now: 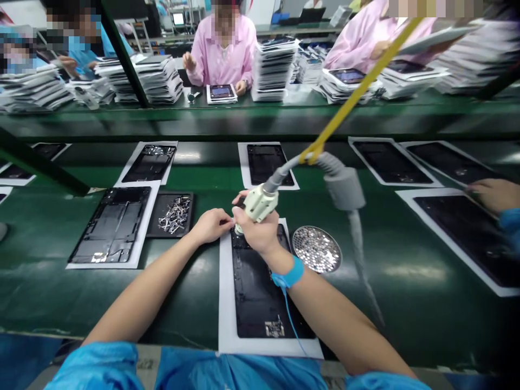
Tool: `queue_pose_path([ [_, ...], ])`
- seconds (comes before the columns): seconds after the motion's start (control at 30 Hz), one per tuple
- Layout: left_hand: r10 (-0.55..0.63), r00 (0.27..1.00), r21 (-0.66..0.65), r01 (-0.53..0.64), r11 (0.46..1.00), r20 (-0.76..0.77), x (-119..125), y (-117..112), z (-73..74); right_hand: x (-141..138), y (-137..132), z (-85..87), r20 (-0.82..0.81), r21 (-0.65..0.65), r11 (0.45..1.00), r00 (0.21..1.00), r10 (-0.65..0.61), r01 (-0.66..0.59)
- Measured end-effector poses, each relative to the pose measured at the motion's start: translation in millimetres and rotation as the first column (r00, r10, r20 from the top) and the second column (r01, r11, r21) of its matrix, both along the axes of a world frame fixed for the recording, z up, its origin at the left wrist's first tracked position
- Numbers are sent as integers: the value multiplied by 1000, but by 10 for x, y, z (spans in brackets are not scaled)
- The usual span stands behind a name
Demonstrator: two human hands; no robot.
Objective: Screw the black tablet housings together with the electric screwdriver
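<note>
An electric screwdriver [261, 203] in a pale casing is gripped by my right hand [260, 233], its lower end over the upper part of a black tablet housing [260, 287]. The housing lies on a white sheet [229, 325] in front of me. At its upper left corner is my left hand [213, 225], thumb and fingers pinched together close to the screwdriver's tip. Whatever those fingers hold is too small to make out. To the left, a dark tray [154, 222] contains small metal parts [175, 215]. A round dish of screws [317, 249] stands to the right.
Another tablet housing [111, 225] lies on paper at left; more line the bench's far side. A yellow strap [365, 81] suspends the screwdriver's cable [357, 254]. A co-worker's hand [493, 195] is over a housing at right. People sit behind stacks [274, 70] opposite.
</note>
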State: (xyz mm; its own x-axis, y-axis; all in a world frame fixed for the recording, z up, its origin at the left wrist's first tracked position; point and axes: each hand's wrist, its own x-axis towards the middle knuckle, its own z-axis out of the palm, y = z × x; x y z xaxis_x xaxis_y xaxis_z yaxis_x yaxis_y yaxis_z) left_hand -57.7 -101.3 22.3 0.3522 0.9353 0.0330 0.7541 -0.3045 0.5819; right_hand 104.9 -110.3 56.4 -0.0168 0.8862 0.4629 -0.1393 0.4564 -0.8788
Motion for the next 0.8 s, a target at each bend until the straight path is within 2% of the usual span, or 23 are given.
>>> queue_pose_path([
  [0.17,-11,1000,-17,11,1000,2,-9,1,-8,-153,113,-186,21,-37,999,999,24,-24],
  [0.5,-16,1000,-29,17,999,8,10,25,-26,-145,165,-355,62,-70,997,998,31,-27],
  [0.67,-11,1000,-11,11,1000,12,2,22,-34,-178,158,-310,35,-86,995,998,45,-42],
  [0.8,-42,999,57,43,997,-18,-33,-42,-79,21,131,-119,-43,-84,995,998,45,-49],
])
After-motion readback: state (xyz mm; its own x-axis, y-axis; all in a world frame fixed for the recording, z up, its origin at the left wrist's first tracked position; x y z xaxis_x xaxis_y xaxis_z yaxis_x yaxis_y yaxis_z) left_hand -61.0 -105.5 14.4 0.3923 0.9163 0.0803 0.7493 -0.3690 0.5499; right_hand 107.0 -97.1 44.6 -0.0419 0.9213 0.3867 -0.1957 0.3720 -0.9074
